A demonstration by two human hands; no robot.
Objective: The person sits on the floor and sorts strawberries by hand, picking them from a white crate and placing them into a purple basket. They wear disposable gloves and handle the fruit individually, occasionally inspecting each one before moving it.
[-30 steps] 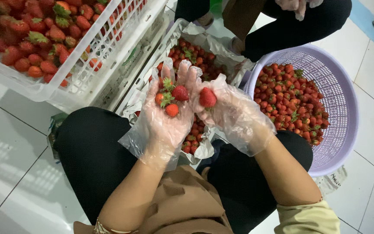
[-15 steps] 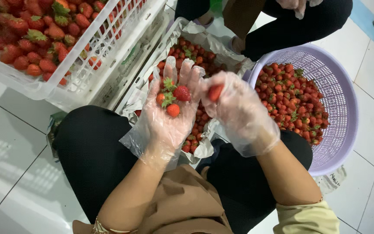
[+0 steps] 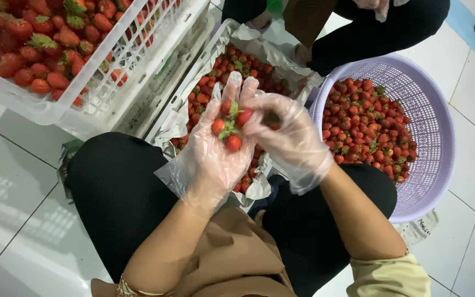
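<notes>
My left hand point(image 3: 215, 154), in a loose clear plastic glove, lies palm up and holds a few red strawberries point(image 3: 227, 129) with green tops. My right hand point(image 3: 290, 137), also gloved, curls over next to it, its fingertips pinching one strawberry point(image 3: 244, 116) on the left palm. Both hands hover above a paper-lined white crate point(image 3: 215, 60) filled with strawberries, which sits between my knees.
A white plastic crate point(image 3: 111, 71) heaped with strawberries stands at the upper left. A round lilac basket point(image 3: 441, 137) of strawberries sits on the right. Another person in dark trousers point(image 3: 369, 33) sits across the top. White floor tiles lie all around.
My right hand, which held one strawberry up beside the left, has moved left and turned down onto the left palm, where its fingers now pinch a berry.
</notes>
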